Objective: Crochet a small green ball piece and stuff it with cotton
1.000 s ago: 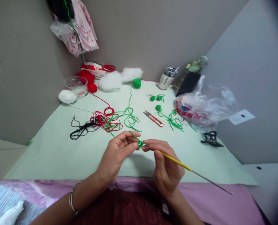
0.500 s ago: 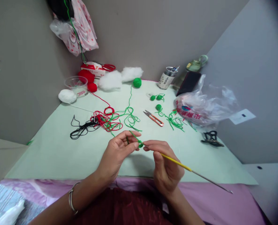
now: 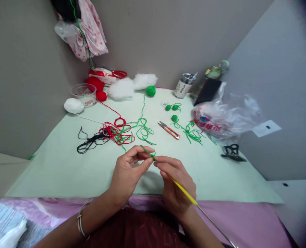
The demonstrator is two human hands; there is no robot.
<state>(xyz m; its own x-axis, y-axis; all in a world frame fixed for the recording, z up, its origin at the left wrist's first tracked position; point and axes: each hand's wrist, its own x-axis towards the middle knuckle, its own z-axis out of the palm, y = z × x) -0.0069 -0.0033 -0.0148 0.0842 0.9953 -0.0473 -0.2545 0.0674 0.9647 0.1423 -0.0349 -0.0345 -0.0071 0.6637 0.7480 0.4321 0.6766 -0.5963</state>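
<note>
Between thumb and fingers, my left hand [image 3: 129,172] pinches a small piece of green crochet work [image 3: 153,157], with green yarn running over the index finger. My right hand [image 3: 177,182] grips a crochet hook [image 3: 185,193] with a yellow handle and a long metal shaft that slants down toward me. The hook's working tip meets the green piece at my left fingertips, and the fingers partly hide it. Beyond my hands, a tangle of red, green and black yarn [image 3: 119,132] lies on the table. Orange-handled thread snips [image 3: 169,130] lie on the far side of my right hand.
Several small green crocheted balls [image 3: 174,118] and cut green yarn ends [image 3: 192,133] lie right of centre. A plastic bag [image 3: 220,119] and a black hair claw [image 3: 233,152] are at the right. Along the back stand a green yarn ball [image 3: 150,91], white stuffing [image 3: 122,89] and a pen cup [image 3: 183,86].
My right hand has shifted slightly left and turned, so the hook's rear end points more steeply down toward me. The green piece has tilted a little between my fingers.
</note>
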